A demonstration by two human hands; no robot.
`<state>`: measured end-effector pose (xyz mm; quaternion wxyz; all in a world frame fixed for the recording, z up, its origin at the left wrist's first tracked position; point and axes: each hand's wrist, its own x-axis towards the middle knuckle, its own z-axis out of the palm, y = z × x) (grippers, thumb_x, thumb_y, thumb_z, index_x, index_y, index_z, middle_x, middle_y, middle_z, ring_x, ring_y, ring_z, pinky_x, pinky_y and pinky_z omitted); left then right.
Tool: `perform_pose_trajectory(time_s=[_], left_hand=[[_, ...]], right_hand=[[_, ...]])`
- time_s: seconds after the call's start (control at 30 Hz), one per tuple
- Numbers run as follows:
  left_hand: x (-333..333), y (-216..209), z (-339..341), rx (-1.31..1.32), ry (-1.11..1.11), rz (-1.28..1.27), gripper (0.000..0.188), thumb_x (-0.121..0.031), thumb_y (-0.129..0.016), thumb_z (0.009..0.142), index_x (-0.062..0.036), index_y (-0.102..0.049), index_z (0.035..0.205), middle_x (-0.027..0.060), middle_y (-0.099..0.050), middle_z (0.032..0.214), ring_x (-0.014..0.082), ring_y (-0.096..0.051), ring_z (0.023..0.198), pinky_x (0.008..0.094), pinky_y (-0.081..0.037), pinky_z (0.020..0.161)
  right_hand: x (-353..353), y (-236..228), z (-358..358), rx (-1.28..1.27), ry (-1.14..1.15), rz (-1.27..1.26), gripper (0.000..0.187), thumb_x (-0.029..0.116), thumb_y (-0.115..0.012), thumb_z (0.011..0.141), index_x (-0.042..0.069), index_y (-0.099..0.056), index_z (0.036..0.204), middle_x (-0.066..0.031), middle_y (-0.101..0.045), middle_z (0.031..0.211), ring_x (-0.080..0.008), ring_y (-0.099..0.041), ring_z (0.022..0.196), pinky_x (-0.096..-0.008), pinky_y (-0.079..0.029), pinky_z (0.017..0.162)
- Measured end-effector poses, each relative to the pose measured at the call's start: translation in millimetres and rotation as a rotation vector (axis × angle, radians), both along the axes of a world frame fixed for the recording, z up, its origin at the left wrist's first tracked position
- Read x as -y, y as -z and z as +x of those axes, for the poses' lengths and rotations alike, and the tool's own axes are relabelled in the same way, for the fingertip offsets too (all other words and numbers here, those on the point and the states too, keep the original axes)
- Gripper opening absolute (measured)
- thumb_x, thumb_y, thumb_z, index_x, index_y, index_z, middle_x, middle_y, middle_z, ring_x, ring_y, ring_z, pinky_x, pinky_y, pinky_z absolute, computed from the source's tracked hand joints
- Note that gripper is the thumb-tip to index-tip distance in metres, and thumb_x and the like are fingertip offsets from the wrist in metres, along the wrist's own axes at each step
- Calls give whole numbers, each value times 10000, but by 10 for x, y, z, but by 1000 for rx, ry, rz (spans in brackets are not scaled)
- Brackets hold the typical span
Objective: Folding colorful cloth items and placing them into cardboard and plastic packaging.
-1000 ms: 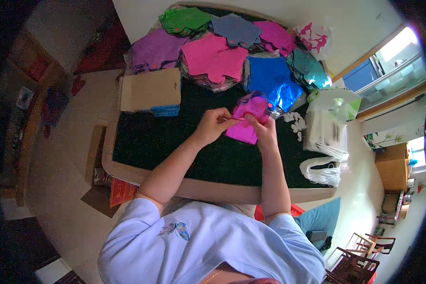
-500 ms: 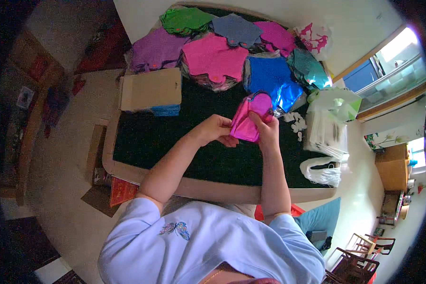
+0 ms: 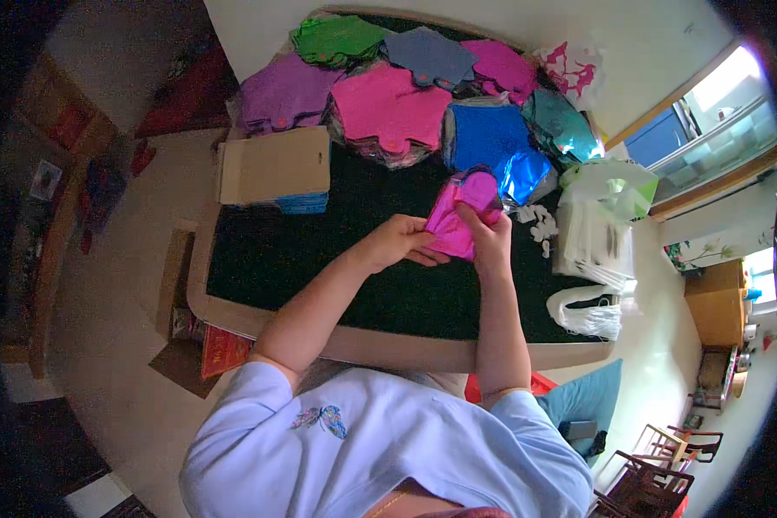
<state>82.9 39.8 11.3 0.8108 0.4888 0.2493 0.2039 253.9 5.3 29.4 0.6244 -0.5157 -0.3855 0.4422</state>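
A folded shiny pink foil piece [image 3: 447,214], rounded at its far end, is held over the dark green table covering [image 3: 319,250]. My left hand [image 3: 402,242] pinches its near left edge, thumb above and fingers underneath. Along the right side my right hand [image 3: 489,240] grips it, with the thumb pressed flat on top and the other fingers mostly hidden. Just beyond the piece lies a stack of blue foil sheets [image 3: 485,138]. Small white pieces [image 3: 542,224] lie to the right of my right hand.
Stacks of flat scalloped sheets cover the far side: green [image 3: 338,39], purple [image 3: 289,91], pink [image 3: 390,105], grey [image 3: 430,57], magenta [image 3: 502,69] and teal [image 3: 563,125]. A cardboard box [image 3: 276,164] stands left; clear plastic bags [image 3: 589,242] and a white string bundle [image 3: 587,315] lie right.
My left hand has moved slightly right and closed further onto the foil piece's near edge. The piece has shifted a little right; my right hand keeps its hold.
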Motion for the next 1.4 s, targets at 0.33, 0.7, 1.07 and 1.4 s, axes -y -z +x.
perform_pose_trajectory(time_s=[0.33, 0.7, 1.07, 1.4], left_hand=[[-81, -14, -63, -252, -197, 351, 259, -236, -551, 882, -16, -607, 1005, 27, -632, 828, 104, -576, 746, 264, -465, 669], [-193, -106, -200, -80, -646, 262, 256, -247, -588, 856, -5, -657, 899, -3, -643, 849, 79, -561, 729, 233, -434, 688], [-148, -21, -164, -256, -459, 594, 247, -232, -565, 874, -7, -647, 934, 21, -635, 713, 53, -524, 666, 243, -425, 606], [-111, -184, -210, -113, -313, 368, 239, -234, -576, 865, -11, -656, 896, -4, -646, 794, 66, -544, 737, 246, -438, 705]], right_hand=[[48, 54, -23, 184, -247, -137, 170, 90, -657, 794, 19, -624, 945, 1, -643, 849, -82, -571, 726, -223, -450, 688], [15, -47, 3, 119, -341, -265, 154, 160, -643, 818, 15, -591, 821, -30, -605, 701, -119, -580, 620, -255, -474, 570], [5, -63, 20, 105, -217, -20, 139, 150, -580, 865, 17, -578, 905, 40, -570, 785, -36, -500, 741, -189, -398, 645], [67, -152, -13, 137, -259, -87, 142, 127, -573, 867, 0, -576, 801, 58, -556, 733, -42, -489, 703, -196, -401, 657]])
